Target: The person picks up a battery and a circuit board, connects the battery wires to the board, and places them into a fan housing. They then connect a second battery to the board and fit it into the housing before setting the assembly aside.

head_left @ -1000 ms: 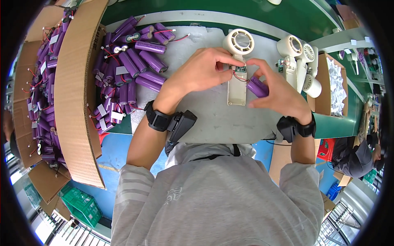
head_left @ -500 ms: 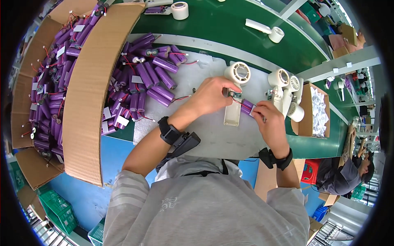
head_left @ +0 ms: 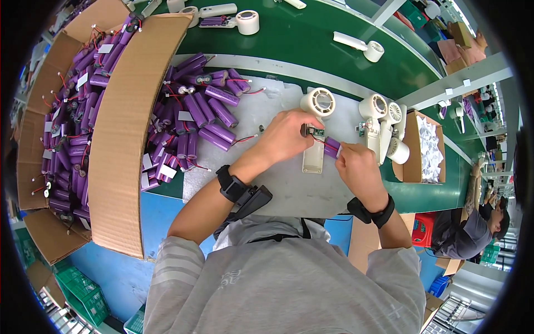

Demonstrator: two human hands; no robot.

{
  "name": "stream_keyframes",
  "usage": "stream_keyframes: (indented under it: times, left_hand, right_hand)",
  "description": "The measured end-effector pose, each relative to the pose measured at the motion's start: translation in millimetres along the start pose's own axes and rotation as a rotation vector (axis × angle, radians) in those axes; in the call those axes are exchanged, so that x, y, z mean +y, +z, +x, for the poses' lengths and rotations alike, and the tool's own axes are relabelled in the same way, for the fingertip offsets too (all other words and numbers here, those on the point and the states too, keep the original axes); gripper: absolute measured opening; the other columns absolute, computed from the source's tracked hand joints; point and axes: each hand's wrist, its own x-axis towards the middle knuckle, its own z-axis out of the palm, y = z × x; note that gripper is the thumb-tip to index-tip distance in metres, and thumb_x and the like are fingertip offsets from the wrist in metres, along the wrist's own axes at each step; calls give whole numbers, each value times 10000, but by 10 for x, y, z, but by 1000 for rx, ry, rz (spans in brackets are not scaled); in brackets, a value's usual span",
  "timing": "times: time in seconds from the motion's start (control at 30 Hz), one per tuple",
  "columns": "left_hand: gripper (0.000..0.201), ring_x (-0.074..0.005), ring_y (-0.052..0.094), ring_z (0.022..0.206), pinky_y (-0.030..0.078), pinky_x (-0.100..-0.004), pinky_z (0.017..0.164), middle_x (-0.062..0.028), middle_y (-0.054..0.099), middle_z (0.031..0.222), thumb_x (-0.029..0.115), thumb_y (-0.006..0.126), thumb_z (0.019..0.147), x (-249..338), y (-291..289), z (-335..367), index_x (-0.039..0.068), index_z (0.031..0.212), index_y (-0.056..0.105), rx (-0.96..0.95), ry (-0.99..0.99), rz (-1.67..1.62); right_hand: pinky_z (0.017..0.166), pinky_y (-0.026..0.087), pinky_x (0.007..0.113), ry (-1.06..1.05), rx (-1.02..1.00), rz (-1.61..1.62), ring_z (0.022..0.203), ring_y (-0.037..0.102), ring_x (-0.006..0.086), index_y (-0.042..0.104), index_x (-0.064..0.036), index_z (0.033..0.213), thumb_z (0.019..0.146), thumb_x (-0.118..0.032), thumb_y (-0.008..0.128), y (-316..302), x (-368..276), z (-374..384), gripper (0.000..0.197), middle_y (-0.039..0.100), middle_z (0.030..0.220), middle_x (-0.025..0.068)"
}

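Note:
A white handheld fan [head_left: 313, 158] lies with its handle opened in front of me, its round head [head_left: 318, 102] pointing away. My left hand [head_left: 288, 135] is closed around the fan's neck, fingertips at the small green circuit board [head_left: 317, 132]. Just right of the handle, my right hand [head_left: 357, 167] pinches a purple battery pack [head_left: 332, 147]. Thin red and dark wires run from the pack toward the board. My left fingers hide the wire ends, so I cannot see whether the plug is seated.
Loose purple battery packs [head_left: 203, 108] are heaped at left, beside a cardboard box [head_left: 114, 139] full of them. Several white fans [head_left: 384, 131] stand at right, near a small carton [head_left: 414, 170] of white packets. More fan parts [head_left: 350, 40] lie on the green bench beyond.
The right hand has shifted slightly, turning its knuckles over more of the battery pack. The left hand stays at the fan's board. The whole view has moved a little.

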Motion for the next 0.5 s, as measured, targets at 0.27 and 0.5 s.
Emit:
stream_keyframes:
  times: [0.27,0.5]
  left_hand:
    - [314,-174,599,684,506,-312,663,-86,667,897,12,649,722,-29,5,-6,78,1025,697,-11,29,-27]
    - [311,-137,601,677,500,-302,609,-69,674,925,6,635,751,5,-16,-13,70,1050,691,-71,-61,-86]
  right_hand:
    - [708,539,386,-29,101,171,781,662,339,691,49,820,769,-27,702,-2,69,-62,92,705,966,183]
    - [708,534,405,-7,104,146,758,648,342,680,40,821,762,-18,687,31,61,-103,83,701,924,169]
